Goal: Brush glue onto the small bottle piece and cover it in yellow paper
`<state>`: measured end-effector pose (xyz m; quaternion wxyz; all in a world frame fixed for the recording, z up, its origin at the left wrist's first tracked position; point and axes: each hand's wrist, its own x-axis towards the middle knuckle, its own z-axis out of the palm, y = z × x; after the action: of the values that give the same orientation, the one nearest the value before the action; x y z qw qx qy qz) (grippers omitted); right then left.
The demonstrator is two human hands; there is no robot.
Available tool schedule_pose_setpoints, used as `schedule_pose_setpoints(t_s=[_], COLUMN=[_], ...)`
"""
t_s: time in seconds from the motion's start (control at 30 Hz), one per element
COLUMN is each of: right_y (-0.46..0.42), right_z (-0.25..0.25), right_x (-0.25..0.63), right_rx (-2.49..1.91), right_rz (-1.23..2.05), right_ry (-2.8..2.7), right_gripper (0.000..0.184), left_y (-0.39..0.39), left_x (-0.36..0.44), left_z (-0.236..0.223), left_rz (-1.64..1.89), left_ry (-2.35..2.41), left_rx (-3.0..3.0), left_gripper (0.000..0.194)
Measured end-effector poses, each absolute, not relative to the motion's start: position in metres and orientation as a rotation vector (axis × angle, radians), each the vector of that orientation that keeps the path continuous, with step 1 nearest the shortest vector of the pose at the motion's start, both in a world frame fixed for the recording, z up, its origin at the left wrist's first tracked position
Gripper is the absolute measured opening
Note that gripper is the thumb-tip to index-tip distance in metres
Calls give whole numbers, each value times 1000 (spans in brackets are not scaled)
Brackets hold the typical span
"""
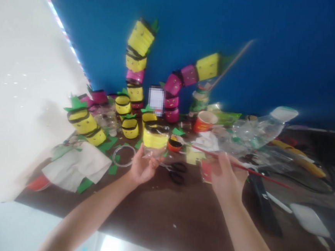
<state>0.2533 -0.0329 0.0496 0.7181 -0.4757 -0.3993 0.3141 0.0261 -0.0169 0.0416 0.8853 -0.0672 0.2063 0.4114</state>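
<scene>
My left hand (pixel 143 169) is closed around the base of a clear plastic cup (pixel 155 140), seemingly a cut bottle bottom, with a yellow painted band and a dark rim. In my right hand (pixel 228 178) is a thin paintbrush with a red handle (pixel 270 179); its tip points left. Close to that tip sits a small orange cup (pixel 174 144) with something black inside. Black-handled scissors (pixel 177 172) lie just right of my left hand. Beneath my right hand is a red piece (pixel 206 171), partly covered. Motion blurs fine detail.
Yellow and magenta decorated cups form two curved stacks (pixel 137 65) (pixel 175 85) against the blue wall. Smaller yellow cups (pixel 130 127) stand left of centre. A red paper cup (pixel 205 122), clear bottles (pixel 260 127), white cloth (pixel 77 165) and green scraps (pixel 108 144) crowd the brown table.
</scene>
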Motion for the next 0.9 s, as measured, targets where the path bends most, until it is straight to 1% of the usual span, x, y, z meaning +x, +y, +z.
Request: schedule_pose_setpoints(t_s=[0.1,0.2,0.43,0.57,0.67,0.77,0.9], right_y=[-33,-35,-36,-36,-37,-38,-38], right_z=[58,59,51,56,58,59,60], right_x=[251,249,256,254,250,249,250], right_rx=[-931,-936,-1039,-912,-957,-1013,-947], right_rz=[869,943,825,898,953,928,904], right_ry=[-856,-888,-863,-851,-888,-862,-854], right_gripper=[26,24,21,23,22,23,22], left_y=[-16,-16,-16,-16,-16,-15,-15], left_x=[26,25,25,27,27,26,26], left_z=[40,37,39,41,40,38,37], left_rz=[843,822,834,841,831,823,835], left_ry=[404,395,395,389,394,398,381], left_rx=[-129,-102,-107,-112,-93,-81,-103], left_gripper=[67,69,69,69,69,69,67])
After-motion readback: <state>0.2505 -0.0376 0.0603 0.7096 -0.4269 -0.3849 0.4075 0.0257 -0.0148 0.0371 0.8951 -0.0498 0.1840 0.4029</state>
